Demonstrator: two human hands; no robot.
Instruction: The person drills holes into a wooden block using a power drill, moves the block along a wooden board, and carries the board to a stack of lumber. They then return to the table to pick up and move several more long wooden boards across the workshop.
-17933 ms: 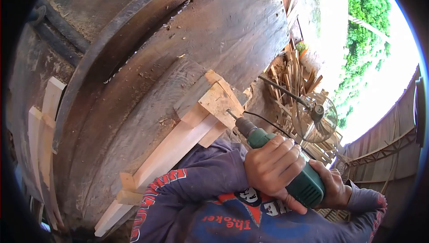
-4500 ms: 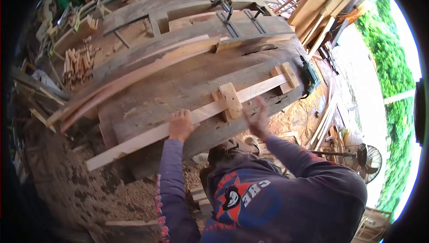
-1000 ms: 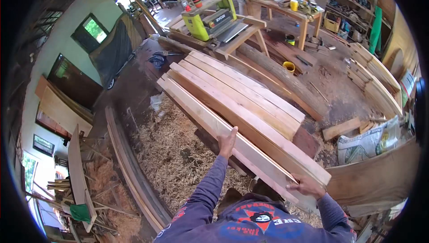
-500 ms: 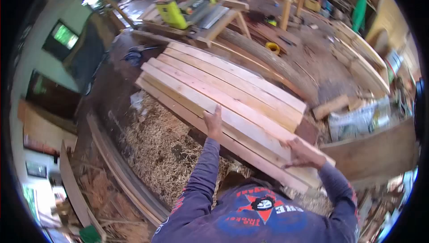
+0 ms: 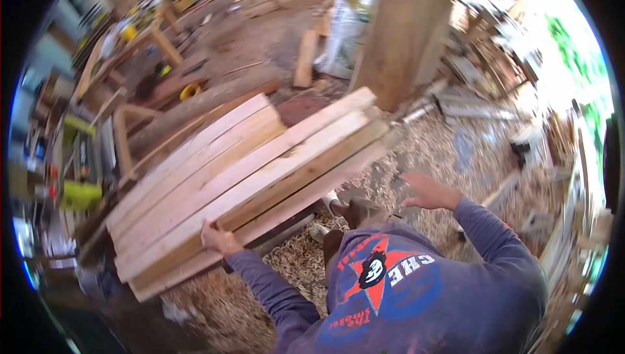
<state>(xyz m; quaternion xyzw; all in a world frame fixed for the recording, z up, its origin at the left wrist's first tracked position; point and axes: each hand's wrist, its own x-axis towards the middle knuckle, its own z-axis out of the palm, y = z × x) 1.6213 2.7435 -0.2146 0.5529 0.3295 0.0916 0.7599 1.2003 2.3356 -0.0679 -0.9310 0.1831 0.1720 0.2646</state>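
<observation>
Blur softens the left hand (image 5: 220, 238) touching the planks (image 5: 254, 175); I cannot tell whether it grips; the right hand (image 5: 431, 192), empty, fingers loosely spread, hangs above wood shavings (image 5: 390, 173).

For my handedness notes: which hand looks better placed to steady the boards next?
Left, I'd judge: the left hand is touching the boards, while the right hand is off them, its fingers extended.
</observation>
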